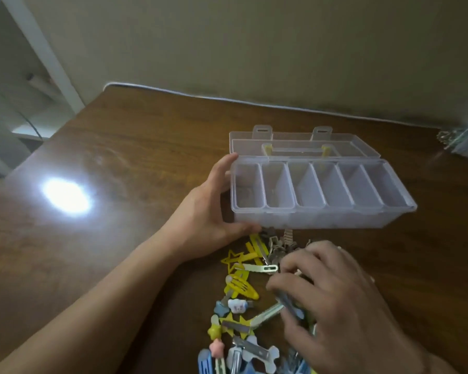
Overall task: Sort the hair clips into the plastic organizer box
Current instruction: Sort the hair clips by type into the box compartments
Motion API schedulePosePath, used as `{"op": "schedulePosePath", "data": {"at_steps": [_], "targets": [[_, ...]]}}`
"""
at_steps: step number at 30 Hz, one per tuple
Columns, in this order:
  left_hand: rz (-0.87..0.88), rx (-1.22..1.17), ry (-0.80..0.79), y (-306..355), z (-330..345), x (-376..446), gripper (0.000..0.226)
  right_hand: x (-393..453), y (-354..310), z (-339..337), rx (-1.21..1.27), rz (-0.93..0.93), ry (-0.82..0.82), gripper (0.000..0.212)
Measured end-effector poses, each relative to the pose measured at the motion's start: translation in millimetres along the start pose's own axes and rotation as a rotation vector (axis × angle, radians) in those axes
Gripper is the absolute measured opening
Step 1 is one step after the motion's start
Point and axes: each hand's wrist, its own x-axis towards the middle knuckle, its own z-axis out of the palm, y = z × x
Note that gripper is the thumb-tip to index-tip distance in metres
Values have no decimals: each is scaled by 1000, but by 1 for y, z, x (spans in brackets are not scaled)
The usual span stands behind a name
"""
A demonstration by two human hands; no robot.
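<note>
- While the left hand [208, 209] is cupping the left end of the clear plastic organizer box [322, 209], thumb on the near corner and fingers curled round the far corner, it is bracing the box well for a drop.
- Over the hair clips [243, 298], which are lying in a loose heap on the wooden surface [119, 163] just in front of the box, the right hand [338, 300] is curling its fingers down; it seems to be pinching a silver-blue clip [289, 306], though blur is making that uncertain.
- All six compartments are showing bare, lid [303, 144] lying back behind, so sorting is judged barely begun.
- Lifting one clip clear of the tangle before carrying it is looking wise, since neighbours could be dragged along.
- Open room is lying left of the heap; the low front wall is sitting touching the pile's far end, so the carry is needing to rise over that rim.
</note>
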Motion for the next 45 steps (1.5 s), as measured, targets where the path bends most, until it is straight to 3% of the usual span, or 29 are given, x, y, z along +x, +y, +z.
{"op": "schedulePosePath", "data": {"at_steps": [9,13,18,21,23,30,34,37,42,45], "targets": [[9,59,16,9,0,-6,113,-15,-23,-5,-117,-102,54,21],[-12,9,47,13,1,-13,115,-20,-27,-12,122,-3,78,19],[-2,-13,52,7,-4,-17,115,3,-27,-38,319,152,355,11],[10,-42,33,4,-5,-13,115,41,-23,-48,293,240,542,11],[10,-47,33,3,-4,-12,115,68,-17,-43,229,285,573,10],[39,-50,26,-3,-2,-11,116,96,-10,-18,-5,238,144,5],[42,-44,26,-5,-1,-11,117,82,-8,-20,0,161,120,20],[48,-27,50,-2,-1,-10,116,57,-13,-33,-8,103,185,12],[27,-18,42,1,1,-9,116,30,-24,-25,-257,84,-155,26],[32,-12,33,0,0,-7,116,29,-23,-13,-309,118,-162,26]]}}
